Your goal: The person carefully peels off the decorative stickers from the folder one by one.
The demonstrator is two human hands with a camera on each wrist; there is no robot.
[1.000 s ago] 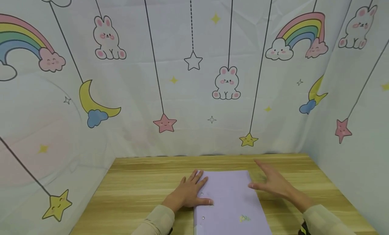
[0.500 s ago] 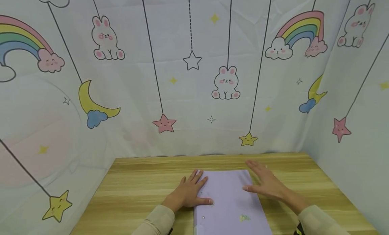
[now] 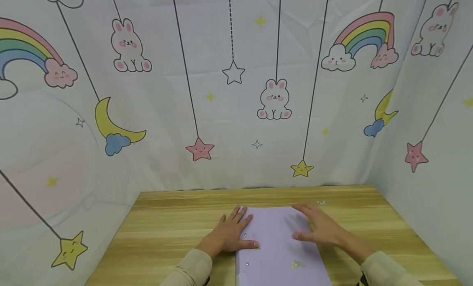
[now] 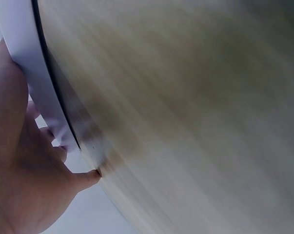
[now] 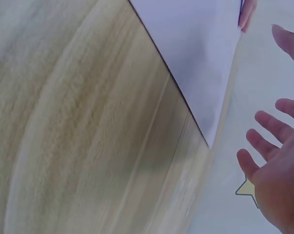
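A lavender binder (image 3: 275, 232) lies closed on the wooden table, with small round studs along its left side and a small yellow-green floral print on its cover. My left hand (image 3: 230, 233) rests on its upper left edge, fingers spread and thumb stretched over the cover. In the left wrist view, the binder's spine (image 4: 39, 80) runs beside that hand. My right hand (image 3: 324, 227) hovers at the binder's upper right edge, fingers extended and thumb apart, holding nothing. The right wrist view shows the cover's corner (image 5: 205, 112) apart from its fingertips.
A small, clear bluish item (image 3: 321, 203) lies on the table (image 3: 166, 236) behind my right hand. A white cloth backdrop (image 3: 236, 162) printed with rabbits, stars and rainbows closes off the back and both sides.
My right hand has moved left, from beside the binder to over its right edge, uncovering the small bluish item. My left hand and the binder have stayed put.
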